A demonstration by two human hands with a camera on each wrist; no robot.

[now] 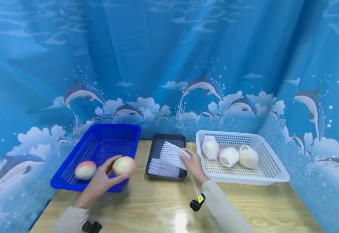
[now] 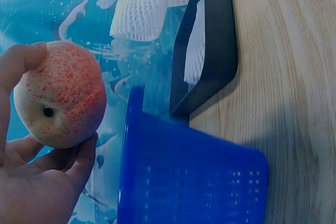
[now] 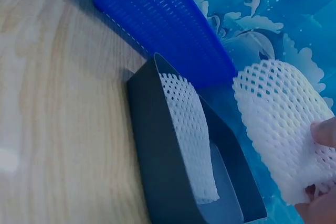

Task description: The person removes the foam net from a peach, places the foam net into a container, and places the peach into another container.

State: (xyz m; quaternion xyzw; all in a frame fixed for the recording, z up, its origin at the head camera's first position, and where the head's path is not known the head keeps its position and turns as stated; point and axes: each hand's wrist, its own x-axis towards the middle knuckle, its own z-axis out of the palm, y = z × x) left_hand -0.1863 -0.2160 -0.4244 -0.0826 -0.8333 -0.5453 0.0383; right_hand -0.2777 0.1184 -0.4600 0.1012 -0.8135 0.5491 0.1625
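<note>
My left hand (image 1: 103, 180) grips a peach (image 1: 124, 166) with thumb and fingers, above the front right side of the blue basket (image 1: 59, 173). In the left wrist view the held peach (image 2: 63, 95) shows red speckles and a small dark hole. Another peach (image 1: 85, 170) lies in that basket. Over the dark tray (image 1: 153, 152), my right hand (image 1: 195, 165) pinches a white foam net sleeve (image 1: 172, 153) by one end; it hangs flat. More netting (image 1: 163, 169) lies in the tray, seen also as a flat foam net (image 3: 190, 135) in the right wrist view.
On the right stands a white basket (image 1: 274, 176) with three net-wrapped fruits (image 1: 210, 147) in it. The tray sits between the two baskets on a wooden table (image 1: 157, 207). A blue dolphin-print curtain (image 1: 157, 64) hangs behind and along the sides.
</note>
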